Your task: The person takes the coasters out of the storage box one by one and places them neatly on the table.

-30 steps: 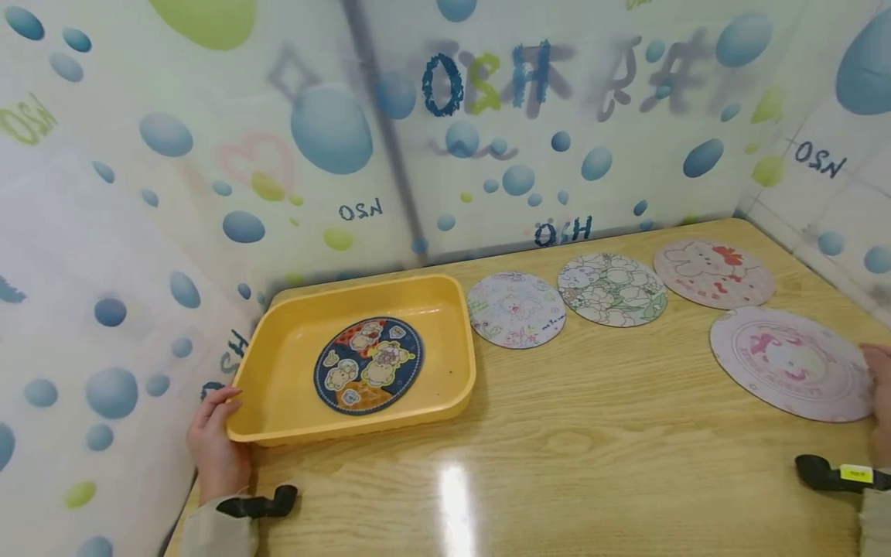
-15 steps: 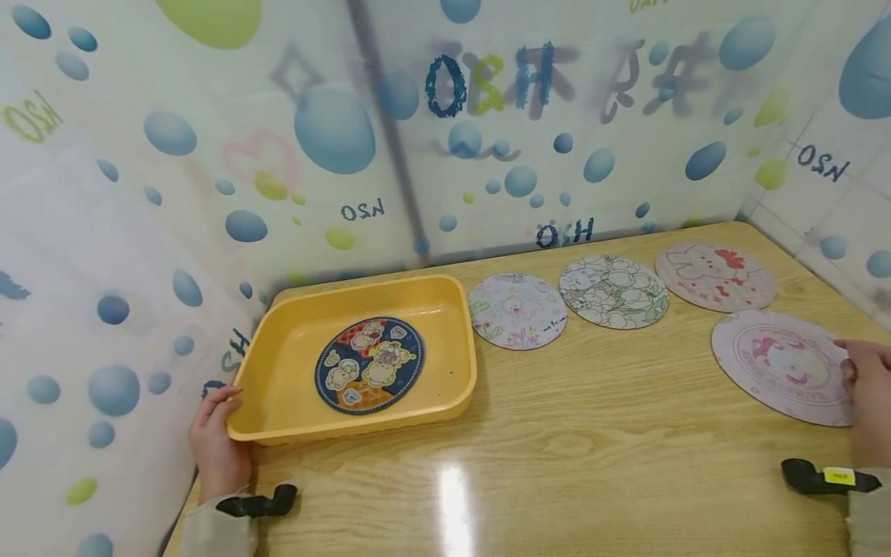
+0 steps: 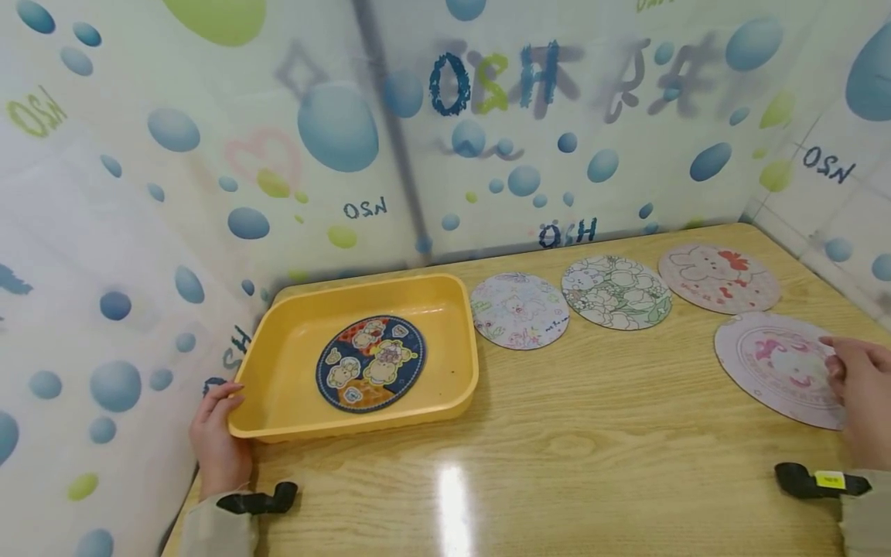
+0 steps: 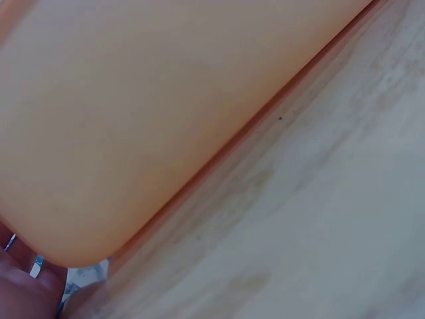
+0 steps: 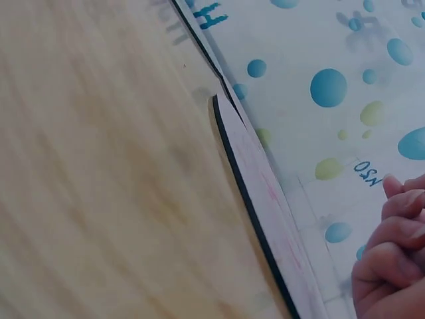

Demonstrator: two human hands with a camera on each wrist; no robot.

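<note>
My left hand [image 3: 220,441] holds the near left corner of a yellow plastic tray [image 3: 278,429], its fingers over the rim. Inside the tray lies a dark blue round mat [image 3: 370,363] with cartoon bears. My right hand [image 3: 863,394] is over the right part of a pink round mat [image 3: 786,363] on the table, with fingers loosely curled. In the right wrist view the fingers [image 5: 392,252] hold nothing and appear apart from the dark-edged mat [image 5: 259,193]. The left wrist view shows the tray's outer wall [image 4: 146,119] with part of the hand [image 4: 30,292] at its corner.
Along the back of the wooden table [image 3: 592,449] lie a white round mat with colored drawings [image 3: 520,311], a green floral one [image 3: 616,292] and a pink bunny one [image 3: 719,278]. A bubble-printed curtain [image 3: 487,178] hangs right behind the table.
My right hand has come leftward from the pink mat's right edge to over the mat. The left hand and the tray have stayed in place.
</note>
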